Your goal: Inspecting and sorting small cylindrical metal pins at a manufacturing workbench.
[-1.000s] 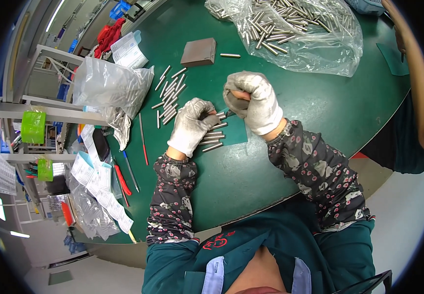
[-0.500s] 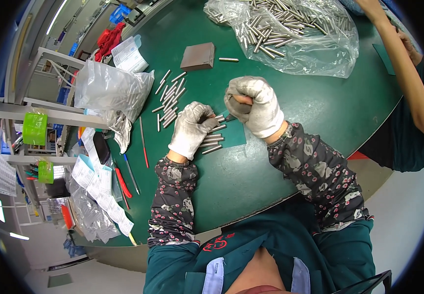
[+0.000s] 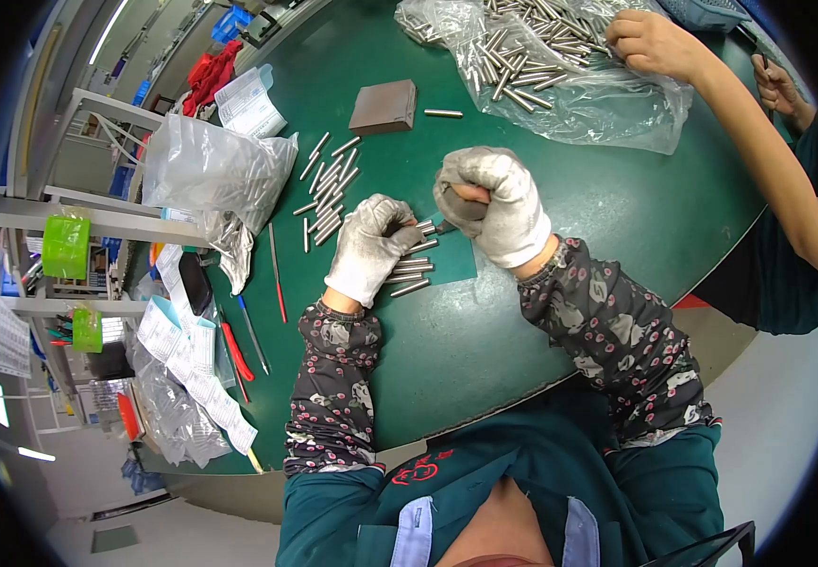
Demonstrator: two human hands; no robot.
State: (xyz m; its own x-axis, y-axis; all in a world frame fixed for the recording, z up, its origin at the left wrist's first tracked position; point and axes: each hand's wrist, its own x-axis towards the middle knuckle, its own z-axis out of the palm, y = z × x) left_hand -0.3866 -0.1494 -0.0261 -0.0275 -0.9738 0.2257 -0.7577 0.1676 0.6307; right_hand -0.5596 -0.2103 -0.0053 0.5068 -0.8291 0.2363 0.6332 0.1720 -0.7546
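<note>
Green table (image 3: 485, 350) carries a clear plastic bag (image 3: 650, 123) heaped with metal rods (image 3: 513, 71) at its far side and a smaller whitish bag (image 3: 206, 165) at left. Right gloved hand (image 3: 496, 203) is balled around a slim tool; left gloved hand (image 3: 368, 248), fingers drawn in narrow, lies over a row of rods (image 3: 411, 268), though whether it grips one I cannot tell. A co-worker's bare hand (image 3: 659, 45) is at the clear bag. Farther out sit a brown block (image 3: 383, 107), a loose cluster of rods (image 3: 332, 184), and one single rod (image 3: 443, 113). The tool's dark tip (image 3: 443, 227) pokes out just beside the row's uppermost rod.
</note>
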